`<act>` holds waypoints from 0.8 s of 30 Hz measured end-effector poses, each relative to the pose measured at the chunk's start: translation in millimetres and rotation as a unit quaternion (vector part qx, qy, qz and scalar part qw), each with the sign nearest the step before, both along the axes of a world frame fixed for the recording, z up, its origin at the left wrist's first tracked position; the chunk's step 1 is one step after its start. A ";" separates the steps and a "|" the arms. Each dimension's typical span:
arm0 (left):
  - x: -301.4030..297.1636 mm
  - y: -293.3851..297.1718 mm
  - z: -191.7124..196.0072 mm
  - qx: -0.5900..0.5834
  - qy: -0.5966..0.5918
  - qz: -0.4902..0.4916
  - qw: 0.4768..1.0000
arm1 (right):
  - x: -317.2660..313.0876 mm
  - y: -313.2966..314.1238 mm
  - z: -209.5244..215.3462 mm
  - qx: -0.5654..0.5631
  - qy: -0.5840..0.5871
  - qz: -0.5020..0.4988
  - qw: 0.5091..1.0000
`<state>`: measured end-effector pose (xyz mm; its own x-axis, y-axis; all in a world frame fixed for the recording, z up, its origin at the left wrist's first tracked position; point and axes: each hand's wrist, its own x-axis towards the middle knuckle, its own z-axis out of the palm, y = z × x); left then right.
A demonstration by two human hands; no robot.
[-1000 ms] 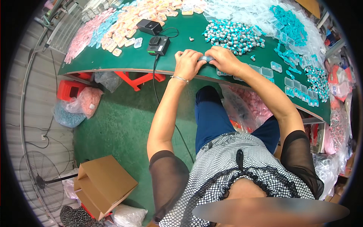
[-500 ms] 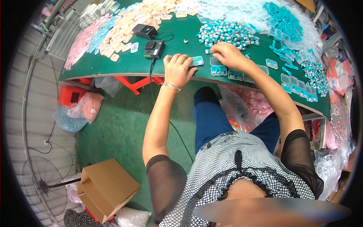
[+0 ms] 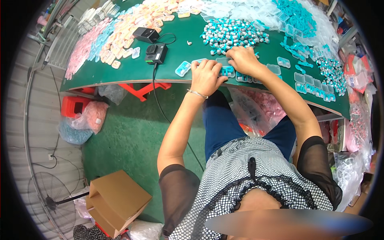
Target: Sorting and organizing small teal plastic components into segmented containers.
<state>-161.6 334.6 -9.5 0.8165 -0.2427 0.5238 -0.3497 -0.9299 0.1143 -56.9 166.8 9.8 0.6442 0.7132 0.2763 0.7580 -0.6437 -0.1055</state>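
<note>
While the person sits at the green worktop (image 3: 120, 72), the near floor holds a cardboard box (image 3: 116, 200) at lower left, a standing fan (image 3: 50, 196) beside it, and bags of pink and blue pieces (image 3: 86, 122) next to a red stool (image 3: 74, 106) under the worktop edge. Left hand (image 3: 206, 76), with a thin bracelet (image 3: 197, 94) on the wrist, lies palm down at the near edge, fingers (image 3: 200, 64) curled onto a small clear case with teal pieces (image 3: 227, 71). Right hand (image 3: 242, 60) sits just beside it, touching the same row of cases; whether its fingers pinch anything cannot be told. Another small case (image 3: 183, 68) lies just left of the left hand. More filled cases (image 3: 316, 90) run along the right edge. Past the hands: a black device with cable (image 3: 156, 53), a second black box (image 3: 146, 35), then a heap of teal-and-white pieces (image 3: 234, 34). Far left carries pink and orange packets (image 3: 120, 32); far right, clear empty cases (image 3: 256, 8) and teal parts (image 3: 296, 16).
</note>
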 end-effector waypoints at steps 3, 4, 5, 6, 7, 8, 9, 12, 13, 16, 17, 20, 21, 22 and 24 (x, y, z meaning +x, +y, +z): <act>-1.4 -6.9 1.8 -0.036 -0.036 0.023 0.998 | 7.0 -4.3 -2.2 0.035 0.035 0.018 0.999; -1.1 -6.5 1.2 -0.037 -0.035 0.023 0.998 | 7.7 -5.8 -0.2 0.085 0.036 0.054 0.994; -0.3 -5.9 0.5 -0.039 -0.038 0.024 0.998 | 8.5 -7.2 0.6 0.135 0.036 0.089 0.986; 0.2 -5.3 0.4 -0.042 -0.042 0.025 0.998 | 10.5 -8.5 -0.1 0.135 0.036 0.090 0.986; 0.7 -5.0 0.5 -0.043 -0.042 0.025 0.998 | 13.1 -10.3 -0.7 0.166 0.082 0.111 0.976; 1.3 -4.9 0.8 -0.045 -0.041 0.016 0.998 | 14.8 -12.8 -1.4 0.197 0.127 0.131 0.963; 1.1 -3.8 1.2 -0.048 -0.040 0.008 0.998 | 14.2 -15.0 0.3 0.197 0.128 0.132 0.963; 0.8 1.2 0.4 -0.060 -0.032 -0.002 0.998 | 12.0 -21.4 6.1 0.189 0.166 0.185 0.950; 3.0 2.0 -0.6 -0.060 -0.033 -0.003 0.998 | 10.2 -21.8 7.6 0.172 0.155 0.198 0.952; 10.8 3.5 -2.1 -0.044 -0.068 -0.010 0.997 | 0.5 -21.4 11.0 0.138 0.133 0.214 0.958; 11.9 3.5 -2.3 -0.053 -0.047 -0.011 0.997 | -1.2 -20.2 8.6 0.133 0.103 0.218 0.961; 17.7 3.9 -4.6 -0.064 -0.038 -0.009 0.997 | -6.2 -14.4 4.2 0.120 0.065 0.211 0.968; 18.7 3.4 -5.0 -0.068 -0.047 -0.006 0.997 | -5.3 -12.2 0.8 0.123 0.041 0.202 0.971; 18.6 3.9 -5.6 -0.067 -0.048 -0.006 0.997 | -4.8 -10.6 -2.6 0.125 0.017 0.192 0.973; 17.7 6.5 -6.6 -0.042 -0.083 -0.017 0.995 | -6.5 -8.3 -8.4 0.138 0.008 0.193 0.971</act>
<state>-143.8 341.1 -16.1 0.7084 -0.2189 0.6710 -0.4023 -0.9064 0.1289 -63.4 158.5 1.4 0.3482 0.8024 0.4847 0.9345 -0.2563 -0.2470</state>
